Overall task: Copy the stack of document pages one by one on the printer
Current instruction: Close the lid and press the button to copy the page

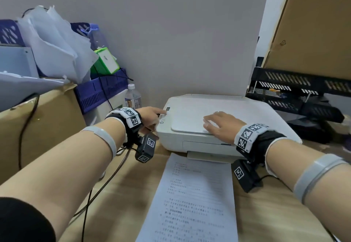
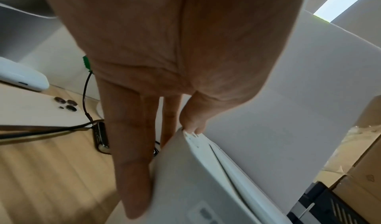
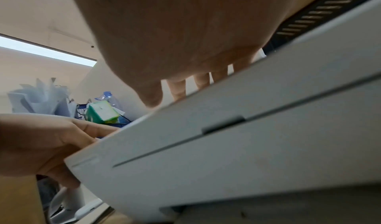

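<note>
A white printer (image 1: pixel 228 108) sits on the wooden table with its lid (image 1: pixel 191 116) down. My left hand (image 1: pixel 152 116) is at the printer's left edge. Its thumb (image 2: pixel 193 124) presses the small control panel (image 1: pixel 164 117) at the top corner, while the straight fingers (image 2: pixel 132 162) lie along the printer's side. My right hand (image 1: pixel 220 123) rests flat on the lid near its front edge, fingers spread; its palm (image 3: pixel 164 48) fills the right wrist view above the printer's front (image 3: pixel 226 146). A printed document page (image 1: pixel 193 200) lies on the table in front of the printer; I cannot tell how many sheets are under it.
A cardboard box (image 1: pixel 38 127), blue baskets (image 1: pixel 102 93) stuffed with papers and a water bottle (image 1: pixel 133 97) crowd the left. Black paper trays (image 1: pixel 296 89) and a big carton (image 1: pixel 313 23) stand to the right. A white phone (image 2: pixel 31 110) and cables (image 2: pixel 51 128) lie left of the printer.
</note>
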